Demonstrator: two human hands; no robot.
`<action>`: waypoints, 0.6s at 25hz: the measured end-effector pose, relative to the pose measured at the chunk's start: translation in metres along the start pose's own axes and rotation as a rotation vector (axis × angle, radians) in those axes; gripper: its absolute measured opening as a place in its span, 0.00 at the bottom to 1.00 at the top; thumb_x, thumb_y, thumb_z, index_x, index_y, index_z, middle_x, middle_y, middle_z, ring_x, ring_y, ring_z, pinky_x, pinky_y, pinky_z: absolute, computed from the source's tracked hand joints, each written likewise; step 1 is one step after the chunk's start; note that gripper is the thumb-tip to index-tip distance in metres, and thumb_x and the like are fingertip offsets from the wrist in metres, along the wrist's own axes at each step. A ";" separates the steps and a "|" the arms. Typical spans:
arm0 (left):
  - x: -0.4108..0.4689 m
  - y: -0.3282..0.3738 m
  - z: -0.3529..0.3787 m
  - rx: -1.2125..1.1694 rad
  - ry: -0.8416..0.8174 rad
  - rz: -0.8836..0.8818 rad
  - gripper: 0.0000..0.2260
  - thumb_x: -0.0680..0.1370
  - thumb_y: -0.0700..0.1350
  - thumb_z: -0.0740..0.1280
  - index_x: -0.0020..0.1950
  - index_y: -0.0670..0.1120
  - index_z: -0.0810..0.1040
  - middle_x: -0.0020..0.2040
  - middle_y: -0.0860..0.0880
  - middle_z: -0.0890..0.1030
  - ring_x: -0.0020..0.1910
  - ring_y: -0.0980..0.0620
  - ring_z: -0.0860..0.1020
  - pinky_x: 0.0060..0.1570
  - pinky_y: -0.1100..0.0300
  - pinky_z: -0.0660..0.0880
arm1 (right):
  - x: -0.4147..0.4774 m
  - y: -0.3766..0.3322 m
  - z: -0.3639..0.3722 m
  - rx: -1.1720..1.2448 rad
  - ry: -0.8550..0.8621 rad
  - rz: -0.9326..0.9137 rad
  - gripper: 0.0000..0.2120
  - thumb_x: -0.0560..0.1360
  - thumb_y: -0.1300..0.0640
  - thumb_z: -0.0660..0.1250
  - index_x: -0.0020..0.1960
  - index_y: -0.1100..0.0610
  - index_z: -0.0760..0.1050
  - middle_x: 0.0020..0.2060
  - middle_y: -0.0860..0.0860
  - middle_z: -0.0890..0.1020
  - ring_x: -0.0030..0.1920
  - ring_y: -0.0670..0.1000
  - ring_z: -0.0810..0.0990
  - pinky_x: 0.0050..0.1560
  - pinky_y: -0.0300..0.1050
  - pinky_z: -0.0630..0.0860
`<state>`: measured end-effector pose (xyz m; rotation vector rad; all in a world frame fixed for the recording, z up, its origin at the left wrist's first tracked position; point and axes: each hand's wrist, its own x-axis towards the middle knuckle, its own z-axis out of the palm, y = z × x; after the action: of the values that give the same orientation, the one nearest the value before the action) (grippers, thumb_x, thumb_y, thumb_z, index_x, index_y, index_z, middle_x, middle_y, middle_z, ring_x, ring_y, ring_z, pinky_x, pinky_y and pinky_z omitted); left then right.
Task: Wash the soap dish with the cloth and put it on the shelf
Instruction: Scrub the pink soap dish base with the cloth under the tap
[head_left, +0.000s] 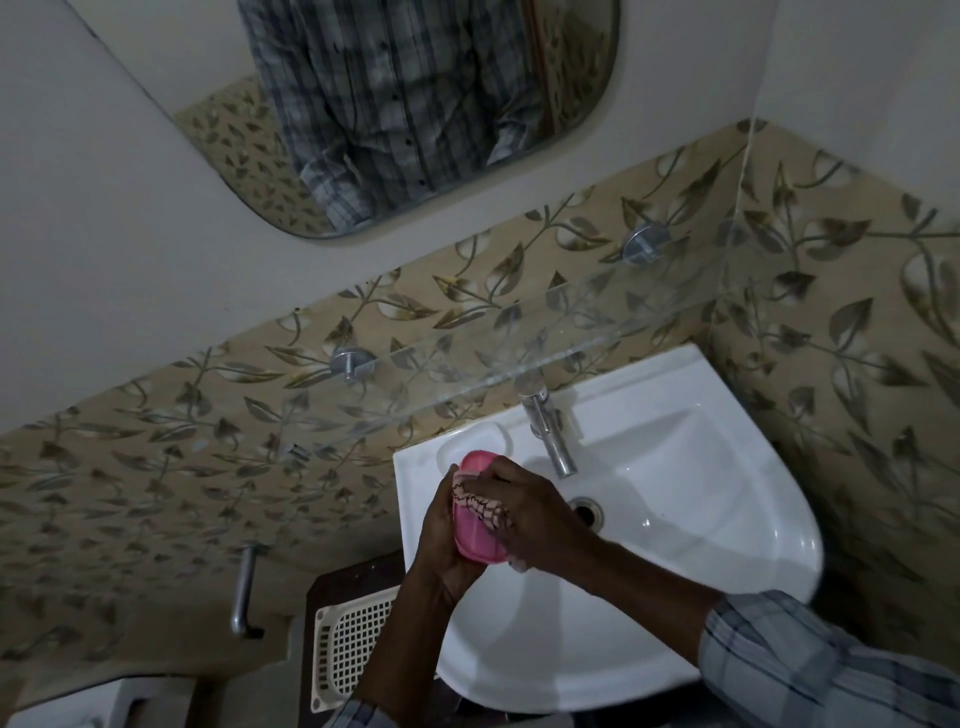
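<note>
Left grip (440, 530) clasps glossy pink oval soap dish (480, 544); right grip (530, 519) pinches patterned cloth (482, 506).

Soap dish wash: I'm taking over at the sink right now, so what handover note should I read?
Left hand grips the pink plastic soap dish over the left side of the white ceramic sink.
Right hand holds the pink patterned cloth against the dish.
Done: dish in hand, wiping under way.
Left: finish wiping, then set the dish on the clear glass wall shelf above the sink.
</note>
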<state>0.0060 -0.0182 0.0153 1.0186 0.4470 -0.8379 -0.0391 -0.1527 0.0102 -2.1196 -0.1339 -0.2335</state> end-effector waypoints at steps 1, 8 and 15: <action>0.001 -0.002 0.000 0.007 0.001 0.004 0.25 0.78 0.58 0.60 0.65 0.40 0.77 0.54 0.37 0.81 0.51 0.40 0.79 0.54 0.46 0.74 | 0.003 -0.002 -0.003 -0.006 0.037 0.001 0.16 0.75 0.62 0.70 0.62 0.57 0.79 0.51 0.53 0.80 0.49 0.49 0.80 0.51 0.41 0.79; -0.002 -0.010 -0.003 0.073 0.047 0.059 0.25 0.80 0.58 0.59 0.65 0.41 0.77 0.57 0.37 0.81 0.52 0.40 0.79 0.55 0.45 0.75 | 0.010 0.003 -0.011 0.002 0.034 0.207 0.08 0.77 0.59 0.68 0.53 0.60 0.81 0.46 0.56 0.82 0.46 0.54 0.82 0.43 0.38 0.75; -0.002 0.012 -0.015 0.033 0.056 0.040 0.29 0.80 0.62 0.56 0.66 0.39 0.75 0.53 0.37 0.82 0.50 0.40 0.78 0.54 0.45 0.74 | 0.004 0.001 -0.019 0.197 -0.115 0.311 0.08 0.74 0.56 0.72 0.44 0.62 0.85 0.42 0.54 0.88 0.42 0.51 0.86 0.42 0.38 0.80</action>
<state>0.0148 -0.0006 0.0162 1.0801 0.4596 -0.7846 -0.0372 -0.1691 0.0198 -1.9250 0.1019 0.0835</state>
